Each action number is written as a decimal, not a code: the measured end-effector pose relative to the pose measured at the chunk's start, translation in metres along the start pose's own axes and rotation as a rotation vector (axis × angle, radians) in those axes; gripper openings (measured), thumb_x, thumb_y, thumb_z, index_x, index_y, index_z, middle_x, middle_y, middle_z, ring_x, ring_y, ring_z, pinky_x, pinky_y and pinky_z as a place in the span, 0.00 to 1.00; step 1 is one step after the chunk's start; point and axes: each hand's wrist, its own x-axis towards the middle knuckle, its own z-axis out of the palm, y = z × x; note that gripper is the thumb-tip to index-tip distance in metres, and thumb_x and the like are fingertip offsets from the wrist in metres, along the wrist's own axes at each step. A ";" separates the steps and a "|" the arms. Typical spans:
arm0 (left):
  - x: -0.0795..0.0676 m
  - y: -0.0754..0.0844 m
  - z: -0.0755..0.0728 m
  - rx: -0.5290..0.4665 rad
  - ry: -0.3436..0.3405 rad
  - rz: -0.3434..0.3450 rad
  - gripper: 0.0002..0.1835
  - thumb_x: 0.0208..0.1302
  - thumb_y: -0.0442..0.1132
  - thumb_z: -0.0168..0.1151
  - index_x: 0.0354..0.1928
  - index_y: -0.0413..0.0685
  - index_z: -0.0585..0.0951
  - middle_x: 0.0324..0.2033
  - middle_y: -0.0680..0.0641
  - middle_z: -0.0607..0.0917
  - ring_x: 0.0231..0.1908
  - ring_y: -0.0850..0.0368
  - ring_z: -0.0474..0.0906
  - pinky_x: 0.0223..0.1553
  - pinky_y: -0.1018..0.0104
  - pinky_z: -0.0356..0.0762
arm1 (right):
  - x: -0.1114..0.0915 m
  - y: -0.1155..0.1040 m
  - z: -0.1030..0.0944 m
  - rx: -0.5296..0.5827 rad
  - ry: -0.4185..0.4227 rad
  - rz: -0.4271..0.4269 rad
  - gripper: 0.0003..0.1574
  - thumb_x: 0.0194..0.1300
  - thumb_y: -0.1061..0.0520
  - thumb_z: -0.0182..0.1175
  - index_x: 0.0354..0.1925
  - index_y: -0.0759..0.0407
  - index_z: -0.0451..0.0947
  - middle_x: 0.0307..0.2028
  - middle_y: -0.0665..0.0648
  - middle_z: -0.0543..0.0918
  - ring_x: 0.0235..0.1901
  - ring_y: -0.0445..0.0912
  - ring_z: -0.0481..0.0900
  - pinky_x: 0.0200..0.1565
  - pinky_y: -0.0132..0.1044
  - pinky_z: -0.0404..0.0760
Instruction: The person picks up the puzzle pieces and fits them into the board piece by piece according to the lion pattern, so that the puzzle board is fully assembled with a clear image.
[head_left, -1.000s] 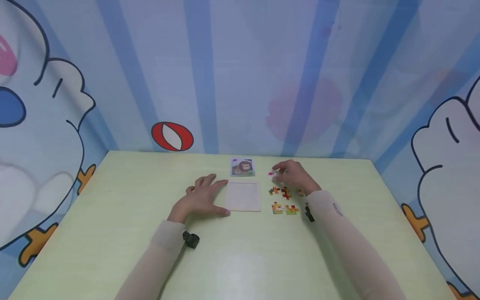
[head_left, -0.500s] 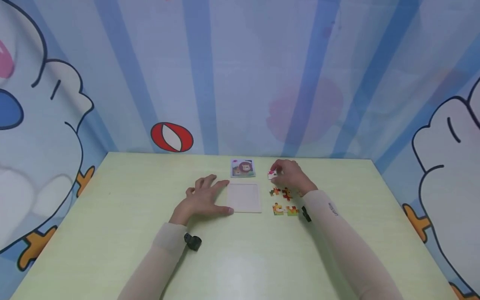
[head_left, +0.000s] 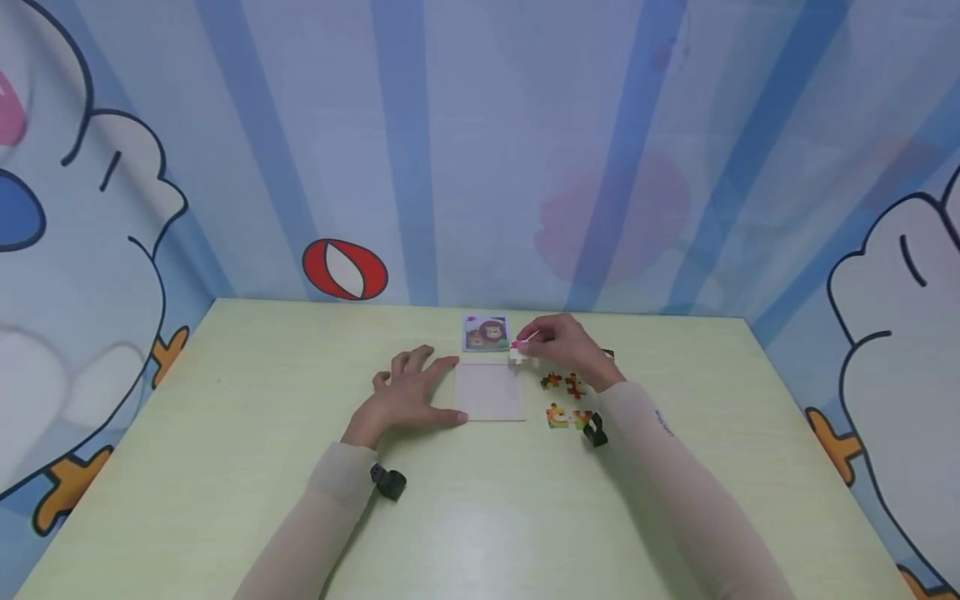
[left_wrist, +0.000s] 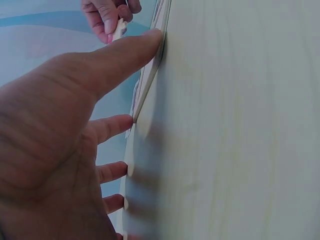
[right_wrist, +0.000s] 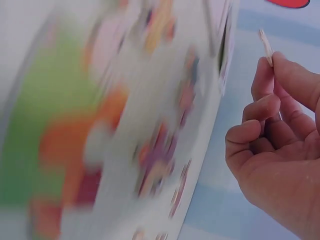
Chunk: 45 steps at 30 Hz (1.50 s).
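Between thumb and fingertips, my right hand [head_left: 567, 343] pinches a white-and-pink jigsaw puzzle piece [head_left: 516, 353] at the upper right corner of the square puzzle tray [head_left: 489, 392]. The right wrist view shows that piece [right_wrist: 266, 46] edge-on, thin and pale, with the other fingers curled below it. My left hand [head_left: 408, 392] is spread at the tray's left side, thumb and index fingertips against its edge. In the left wrist view, the thumb of the left hand [left_wrist: 65, 115] lies at the tray's rim, the other fingertips on the table.
Behind the tray lies a lion picture card [head_left: 485, 332]. Several loose puzzle pieces [head_left: 575, 385] lie on the table right of the tray, some partly hidden by the right hand and wrist camera. A blue striped cloth [head_left: 480, 167] hangs behind the table [head_left: 480, 508].
My right hand has picked up the white-and-pink puzzle piece from the back of the loose pieces and carried it left to the tray's corner. The left hand stays at the tray.
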 end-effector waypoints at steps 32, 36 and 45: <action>0.010 -0.008 0.009 -0.013 -0.017 -0.017 0.54 0.59 0.72 0.71 0.85 0.71 0.59 0.86 0.42 0.49 0.84 0.28 0.41 0.73 0.16 0.48 | 0.023 -0.036 0.081 -0.128 0.100 0.176 0.08 0.64 0.55 0.77 0.41 0.56 0.94 0.47 0.57 0.89 0.40 0.47 0.79 0.38 0.33 0.74; 0.010 -0.006 0.009 -0.011 -0.023 -0.025 0.54 0.59 0.72 0.71 0.84 0.71 0.59 0.86 0.42 0.49 0.84 0.29 0.41 0.73 0.16 0.48 | 0.024 -0.036 0.083 -0.149 0.101 0.189 0.07 0.64 0.54 0.78 0.39 0.55 0.94 0.47 0.56 0.88 0.41 0.48 0.79 0.39 0.34 0.74; 0.008 -0.005 0.008 -0.023 -0.029 -0.025 0.54 0.60 0.71 0.71 0.85 0.71 0.59 0.87 0.42 0.48 0.84 0.29 0.40 0.74 0.17 0.47 | 0.026 -0.044 0.085 -0.312 0.117 0.172 0.06 0.63 0.53 0.78 0.38 0.51 0.94 0.63 0.54 0.85 0.51 0.52 0.82 0.52 0.48 0.79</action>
